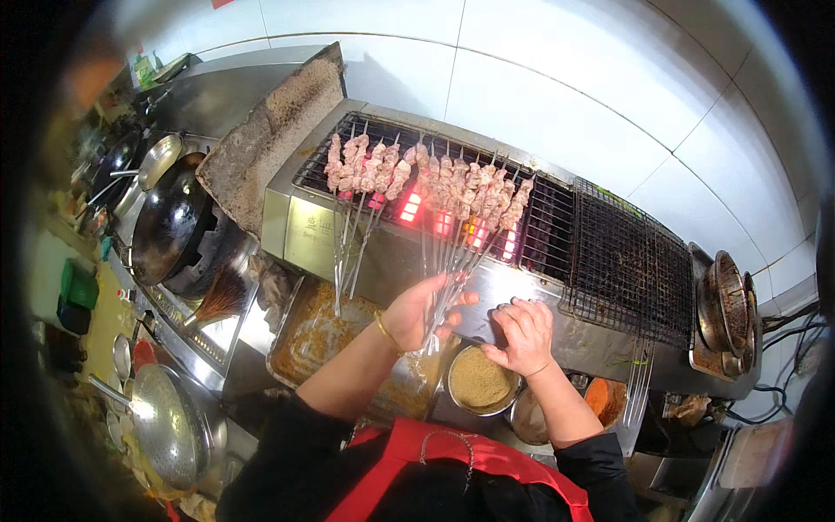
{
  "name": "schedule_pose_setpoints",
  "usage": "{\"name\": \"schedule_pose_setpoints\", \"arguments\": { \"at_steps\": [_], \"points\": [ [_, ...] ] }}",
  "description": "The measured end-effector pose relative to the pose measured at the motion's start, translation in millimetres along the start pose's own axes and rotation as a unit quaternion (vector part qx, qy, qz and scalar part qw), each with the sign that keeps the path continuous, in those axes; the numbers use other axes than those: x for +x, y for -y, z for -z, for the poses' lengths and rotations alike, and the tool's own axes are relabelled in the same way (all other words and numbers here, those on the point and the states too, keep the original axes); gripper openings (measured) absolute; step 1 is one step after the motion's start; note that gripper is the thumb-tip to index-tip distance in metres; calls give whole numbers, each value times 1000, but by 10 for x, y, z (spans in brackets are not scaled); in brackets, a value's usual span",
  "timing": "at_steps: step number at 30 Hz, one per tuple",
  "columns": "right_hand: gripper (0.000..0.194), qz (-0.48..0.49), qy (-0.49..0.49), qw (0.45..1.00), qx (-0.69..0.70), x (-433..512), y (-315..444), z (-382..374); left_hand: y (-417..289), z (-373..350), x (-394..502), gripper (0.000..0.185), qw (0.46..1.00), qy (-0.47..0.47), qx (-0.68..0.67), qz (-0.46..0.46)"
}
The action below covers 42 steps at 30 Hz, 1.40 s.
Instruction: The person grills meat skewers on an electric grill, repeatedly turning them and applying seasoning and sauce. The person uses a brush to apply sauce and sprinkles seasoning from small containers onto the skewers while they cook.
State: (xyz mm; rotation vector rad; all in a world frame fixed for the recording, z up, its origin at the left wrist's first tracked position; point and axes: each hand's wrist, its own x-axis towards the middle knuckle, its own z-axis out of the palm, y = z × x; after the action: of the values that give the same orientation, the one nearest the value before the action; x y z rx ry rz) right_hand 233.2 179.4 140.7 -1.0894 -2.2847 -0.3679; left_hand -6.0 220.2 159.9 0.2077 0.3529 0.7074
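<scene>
My left hand (421, 313) is closed around a fanned bunch of metal skewers (450, 274), whose threaded meat pieces (479, 186) lie over the glowing part of a steel grill (385, 241). To its left, several more meat skewers (368, 163) rest on the grate with their bare ends sticking out over the front edge, untouched. My right hand (525, 333) is beside the grill's front, fingers bent and apart, holding nothing that shows. Just below it stands a round metal container of tan powder (483, 382).
A wire mesh rack (633, 261) covers the grill's right part. Stained metal bowls (724, 307) stand beyond it. A soot-marked board (274, 130) leans at the grill's left end, beside a black wok (173, 215). A stained tray (326, 333) and a container of orange-red powder (605, 399) are nearer me.
</scene>
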Motion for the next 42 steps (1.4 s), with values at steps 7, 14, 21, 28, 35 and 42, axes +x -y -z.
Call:
{"name": "schedule_pose_setpoints", "arguments": {
  "at_steps": [7, 14, 21, 28, 35, 42],
  "points": [
    [47, 0, -12, 1000, 27, -17, -18, -12, 83, 1, -20, 27, 855, -259, 284, -348],
    [45, -6, -11, 999, 44, -11, -13, 12, 30, 77, -50, 35, 855, -263, 300, -331],
    [46, 5, -30, 998, 52, -4, -13, 20, -26, 11, -157, 31, 881, -259, 245, -310],
    [43, 11, -32, 997, 70, -5, -11, 52, -84, 9, -241, 31, 879, -283, 238, -300],
    [37, 1, -58, 991, 121, -33, -24, 38, 555, 482, -832, 30, 885, -384, 184, -187],
    [26, 17, -102, 983, 154, -52, -29, 54, -11, 357, -1247, 40, 732, -495, 311, -350]
  ]
}}
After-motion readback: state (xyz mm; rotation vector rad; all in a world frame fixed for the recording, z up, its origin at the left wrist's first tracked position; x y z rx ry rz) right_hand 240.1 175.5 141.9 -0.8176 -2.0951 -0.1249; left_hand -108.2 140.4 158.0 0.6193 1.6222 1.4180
